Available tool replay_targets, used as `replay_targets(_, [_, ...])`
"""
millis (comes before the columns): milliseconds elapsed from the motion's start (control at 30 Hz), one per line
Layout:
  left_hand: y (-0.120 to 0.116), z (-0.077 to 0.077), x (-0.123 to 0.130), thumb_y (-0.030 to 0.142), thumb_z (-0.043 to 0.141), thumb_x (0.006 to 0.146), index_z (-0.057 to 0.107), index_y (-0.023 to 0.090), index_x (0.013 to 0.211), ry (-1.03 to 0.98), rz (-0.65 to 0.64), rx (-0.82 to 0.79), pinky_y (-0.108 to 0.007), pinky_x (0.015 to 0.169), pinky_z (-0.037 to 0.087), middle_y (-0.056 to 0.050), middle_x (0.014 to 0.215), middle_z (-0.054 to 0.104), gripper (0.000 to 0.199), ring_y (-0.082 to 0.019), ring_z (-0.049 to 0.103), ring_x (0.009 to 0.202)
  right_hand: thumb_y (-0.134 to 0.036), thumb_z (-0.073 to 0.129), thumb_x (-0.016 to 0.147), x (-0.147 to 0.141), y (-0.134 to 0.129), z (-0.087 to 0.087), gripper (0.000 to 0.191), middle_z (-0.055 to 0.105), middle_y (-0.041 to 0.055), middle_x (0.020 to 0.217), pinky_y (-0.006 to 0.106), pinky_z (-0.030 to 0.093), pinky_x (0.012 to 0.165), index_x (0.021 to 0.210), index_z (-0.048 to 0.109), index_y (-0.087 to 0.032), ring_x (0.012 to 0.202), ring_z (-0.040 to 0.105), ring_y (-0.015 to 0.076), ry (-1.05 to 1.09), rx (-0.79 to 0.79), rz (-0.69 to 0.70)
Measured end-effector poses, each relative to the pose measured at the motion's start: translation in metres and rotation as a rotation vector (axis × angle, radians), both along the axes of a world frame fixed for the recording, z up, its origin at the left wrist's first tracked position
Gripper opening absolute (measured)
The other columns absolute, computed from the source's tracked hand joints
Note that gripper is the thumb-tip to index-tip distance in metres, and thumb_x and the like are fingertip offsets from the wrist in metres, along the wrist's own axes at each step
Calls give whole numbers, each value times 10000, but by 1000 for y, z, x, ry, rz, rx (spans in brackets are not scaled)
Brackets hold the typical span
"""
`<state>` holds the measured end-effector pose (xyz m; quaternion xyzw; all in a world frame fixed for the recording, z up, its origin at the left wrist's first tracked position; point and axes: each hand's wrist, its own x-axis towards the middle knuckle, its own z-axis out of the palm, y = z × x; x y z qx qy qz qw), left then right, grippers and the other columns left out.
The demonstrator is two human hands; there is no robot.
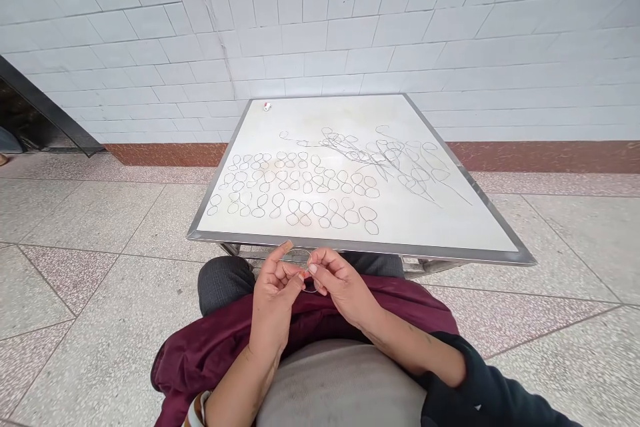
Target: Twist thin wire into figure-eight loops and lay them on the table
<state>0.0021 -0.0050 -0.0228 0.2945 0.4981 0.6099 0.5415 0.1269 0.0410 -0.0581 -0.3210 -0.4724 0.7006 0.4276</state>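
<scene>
A thin wire loop is held between my two hands, just in front of the table's near edge. My left hand pinches it with thumb and fingers from the left. From the right, my right hand grips the same wire, its thumb meeting the left thumb near the middle. Part of the wire is hidden behind the fingers. On the white table beyond, several wire figure-eights lie in rows. Behind them to the right is a tangle of longer looped wires.
The white table has a grey metal rim and stands close to a tiled wall. A small red and white object sits at its far left corner. Maroon cloth covers my lap. Speckled floor surrounds the table.
</scene>
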Motion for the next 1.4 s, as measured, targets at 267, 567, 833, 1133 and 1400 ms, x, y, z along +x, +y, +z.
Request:
replay_targets(267, [1, 0, -6, 185, 673, 773, 456, 237, 1341, 162, -72, 18, -270, 783, 443, 59, 674, 606, 611, -118, 560, 679, -353, 613, 869, 2, 0, 5, 144, 502, -37, 716, 257, 333, 608, 841, 565, -220, 605, 388, 114, -32, 34, 32])
replay_targets(567, [-3, -5, -8, 215, 691, 765, 468, 237, 1352, 213, -81, 5, -265, 749, 444, 36, 695, 640, 628, -127, 570, 676, -374, 629, 857, 2, 2, 5, 164, 526, -31, 724, 261, 337, 616, 852, 570, -220, 609, 389, 117, -49, 10, 78])
replay_targets(833, [-4, -7, 1, 246, 704, 787, 435, 240, 1353, -35, 34, 21, -281, 800, 473, 15, 824, 689, 626, -116, 605, 727, -381, 595, 885, -2, 0, 4, 157, 483, -24, 819, 257, 360, 622, 875, 553, -231, 623, 395, 109, -3, 24, 14])
replay_targets(1133, [-5, -7, 1, 240, 690, 803, 448, 243, 1343, -14, 24, 35, -265, 802, 457, 26, 787, 696, 591, -113, 607, 728, -432, 580, 896, 2, 2, 4, 206, 475, -29, 726, 264, 359, 638, 871, 571, -227, 629, 414, 122, 3, 23, 77])
replay_targets(1400, [-4, -1, -11, 239, 731, 764, 448, 204, 1361, 70, -73, -21, -282, 819, 440, 39, 703, 689, 662, -117, 595, 702, -438, 483, 952, 12, 9, 7, 251, 514, -16, 778, 261, 359, 610, 934, 588, -211, 588, 418, 98, -89, 182, 244])
